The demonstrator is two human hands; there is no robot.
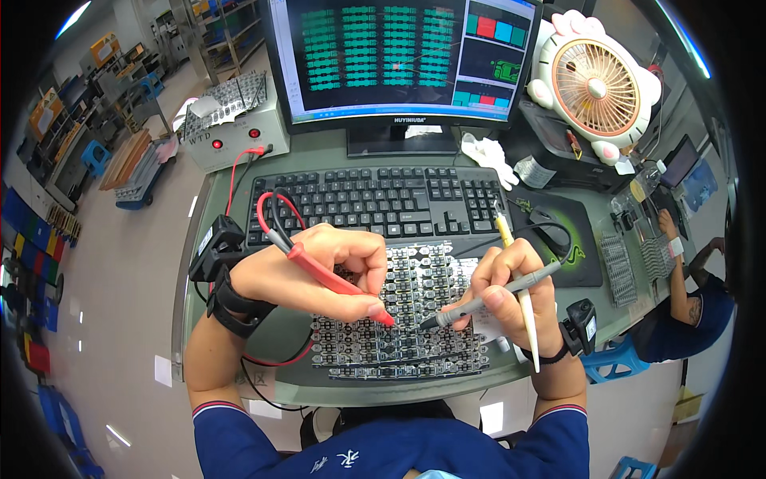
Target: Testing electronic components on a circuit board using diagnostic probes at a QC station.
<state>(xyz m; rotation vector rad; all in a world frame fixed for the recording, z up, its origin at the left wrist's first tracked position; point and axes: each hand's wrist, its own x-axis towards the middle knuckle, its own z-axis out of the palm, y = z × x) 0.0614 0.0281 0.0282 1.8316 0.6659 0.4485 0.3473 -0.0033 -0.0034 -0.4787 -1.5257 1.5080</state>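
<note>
Pinched in my left hand (339,259) is a red test probe (319,269), its tip pointing down at the circuit board panel (423,279). My right hand (515,291) grips a grey test probe (503,297) with a dark tip, angled down and left toward the same spot on the panel. A thin white-and-yellow pen-like tool (527,327) also rests through the fingers of the right hand. Both probe tips are close together over the board; whether they touch it cannot be made out. More boards (399,367) with rows of small components lie at the near edge.
Behind the boards is a black keyboard (367,203), then a monitor (399,56). A mouse (550,231) sits on a black mat (586,263) at right. A grey power box (231,144) with red buttons stands back left; a fan (594,80) back right. A co-worker's arm (678,279) shows far right.
</note>
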